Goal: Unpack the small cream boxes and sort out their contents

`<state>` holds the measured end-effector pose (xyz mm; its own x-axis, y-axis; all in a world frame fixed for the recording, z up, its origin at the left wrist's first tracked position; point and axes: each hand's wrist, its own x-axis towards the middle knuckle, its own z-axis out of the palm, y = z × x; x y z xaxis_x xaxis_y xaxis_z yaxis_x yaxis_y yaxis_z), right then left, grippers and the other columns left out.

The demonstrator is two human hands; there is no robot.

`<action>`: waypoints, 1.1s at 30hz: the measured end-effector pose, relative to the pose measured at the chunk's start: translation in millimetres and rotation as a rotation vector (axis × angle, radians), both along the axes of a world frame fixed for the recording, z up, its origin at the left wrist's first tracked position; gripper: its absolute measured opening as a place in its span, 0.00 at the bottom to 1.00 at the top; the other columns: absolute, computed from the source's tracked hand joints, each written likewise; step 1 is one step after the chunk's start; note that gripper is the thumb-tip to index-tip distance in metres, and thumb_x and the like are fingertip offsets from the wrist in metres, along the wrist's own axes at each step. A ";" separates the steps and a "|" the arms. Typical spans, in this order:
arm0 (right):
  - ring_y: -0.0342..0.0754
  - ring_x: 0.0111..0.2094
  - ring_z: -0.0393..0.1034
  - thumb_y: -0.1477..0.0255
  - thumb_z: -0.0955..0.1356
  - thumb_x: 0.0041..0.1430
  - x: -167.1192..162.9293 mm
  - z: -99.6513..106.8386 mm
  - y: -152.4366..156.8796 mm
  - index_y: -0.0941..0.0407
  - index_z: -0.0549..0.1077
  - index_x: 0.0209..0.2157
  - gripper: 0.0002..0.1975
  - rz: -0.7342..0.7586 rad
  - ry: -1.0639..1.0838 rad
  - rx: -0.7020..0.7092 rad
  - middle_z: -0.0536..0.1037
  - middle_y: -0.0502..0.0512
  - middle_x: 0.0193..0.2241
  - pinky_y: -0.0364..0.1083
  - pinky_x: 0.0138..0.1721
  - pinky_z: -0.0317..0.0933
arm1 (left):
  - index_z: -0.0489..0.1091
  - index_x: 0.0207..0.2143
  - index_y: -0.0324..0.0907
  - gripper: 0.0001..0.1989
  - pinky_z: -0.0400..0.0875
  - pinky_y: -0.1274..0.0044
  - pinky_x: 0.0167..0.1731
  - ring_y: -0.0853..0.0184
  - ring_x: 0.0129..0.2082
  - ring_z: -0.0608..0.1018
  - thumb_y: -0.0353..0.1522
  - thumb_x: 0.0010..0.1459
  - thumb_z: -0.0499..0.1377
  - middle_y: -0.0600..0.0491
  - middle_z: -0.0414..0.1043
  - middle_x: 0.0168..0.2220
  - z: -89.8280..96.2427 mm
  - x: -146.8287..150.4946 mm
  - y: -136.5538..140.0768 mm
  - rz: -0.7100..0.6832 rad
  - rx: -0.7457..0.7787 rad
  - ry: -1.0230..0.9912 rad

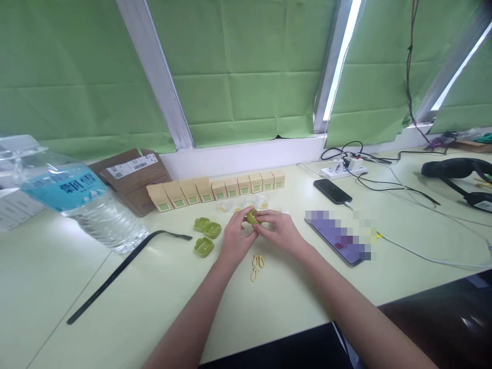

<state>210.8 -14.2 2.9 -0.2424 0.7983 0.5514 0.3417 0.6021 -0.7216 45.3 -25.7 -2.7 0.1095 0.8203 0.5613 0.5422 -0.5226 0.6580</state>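
Note:
Both of my hands meet over the middle of the table around a small green rubbery case (252,217). My left hand (237,234) pinches it from the left, and my right hand (280,230) grips its right side with bent fingers. Much of the case is hidden by the fingers. To the left of my left hand lie three similar green cases (203,247), hollow side up. Nearer me, below the hands, are three pale yellow loops (254,275). Several clear round plastic pieces (263,201) with yellow marks sit just behind my hands.
Behind stands a row of small cardboard boxes (232,188) beside a larger brown carton (132,177). A big water bottle (103,220) and a black strap (115,274) are at left. At right are two phones (332,191), a power strip (338,170), cables and a black headset (457,171).

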 end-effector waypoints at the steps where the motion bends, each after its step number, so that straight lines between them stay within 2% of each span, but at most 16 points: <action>1: 0.52 0.47 0.78 0.70 0.71 0.59 0.3 0.4 -0.2 0.49 0.83 0.40 0.09 0.000 -0.006 -0.002 0.83 0.53 0.45 0.52 0.53 0.70 | 0.68 0.56 0.48 0.25 0.73 0.75 0.38 0.65 0.46 0.76 0.27 0.55 0.61 0.49 0.74 0.52 0.1 0.1 0.0 0.002 0.004 0.003; 8: 0.52 0.47 0.76 0.70 0.69 0.62 1.6 4.4 -1.8 0.47 0.83 0.37 0.09 -0.037 -0.039 0.045 0.82 0.52 0.42 0.53 0.51 0.69 | 0.69 0.55 0.48 0.23 0.74 0.75 0.38 0.64 0.47 0.76 0.29 0.57 0.61 0.49 0.74 0.51 3.3 3.1 -0.9 0.001 0.020 0.035; 20: 0.51 0.42 0.76 0.73 0.68 0.62 3.5 6.9 -1.2 0.49 0.80 0.32 0.09 -0.054 -0.034 0.039 0.83 0.50 0.37 0.52 0.48 0.67 | 0.70 0.54 0.49 0.25 0.73 0.72 0.44 0.66 0.43 0.76 0.23 0.55 0.59 0.52 0.75 0.45 -2.3 1.0 2.5 -0.025 0.067 0.077; 27: 0.50 0.40 0.75 0.72 0.71 0.56 4.1 4.6 -0.4 0.49 0.80 0.31 0.04 -0.135 0.014 -0.032 0.83 0.49 0.34 0.50 0.44 0.69 | 0.70 0.54 0.49 0.24 0.73 0.72 0.43 0.67 0.42 0.76 0.23 0.56 0.59 0.51 0.74 0.45 -2.3 0.6 1.4 -0.078 0.107 0.072; 33: 0.50 0.39 0.76 0.72 0.71 0.54 4.7 5.4 -1.3 0.49 0.79 0.29 0.03 -0.171 0.051 -0.047 0.82 0.49 0.33 0.51 0.43 0.70 | 0.70 0.55 0.50 0.25 0.73 0.73 0.43 0.67 0.41 0.76 0.24 0.55 0.60 0.51 0.73 0.44 0.2 2.7 -0.9 -0.080 0.083 0.077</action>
<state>215.5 -15.5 8.3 -0.0734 0.8507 0.5205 0.3989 0.5034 -0.7665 48.0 -26.6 -2.6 0.2180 0.7586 0.6140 0.5440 -0.6168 0.5689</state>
